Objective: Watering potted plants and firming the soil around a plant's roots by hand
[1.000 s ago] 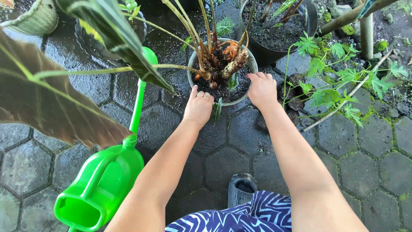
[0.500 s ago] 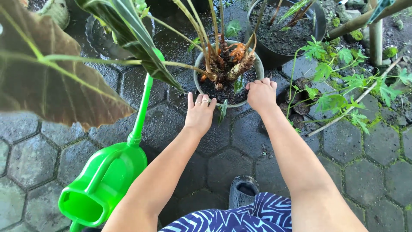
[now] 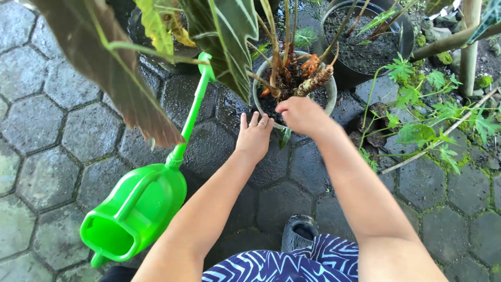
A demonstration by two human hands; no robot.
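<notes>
Pot (image 3: pixel 330 90) w/ the plant sits on wet pavers. Left hand (image 3: pixel 253 137) lies flat, fingers spread, at its rim; right hand (image 3: pixel 300 115) curls over the soil, grip unclear. Imo go gentle near stems.

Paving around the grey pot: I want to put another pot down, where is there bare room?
Bare paving lies left of the green watering can, and more lower right, below the weeds. It is crowded around the grey pot: both hands, the black pot, leaves.
</notes>
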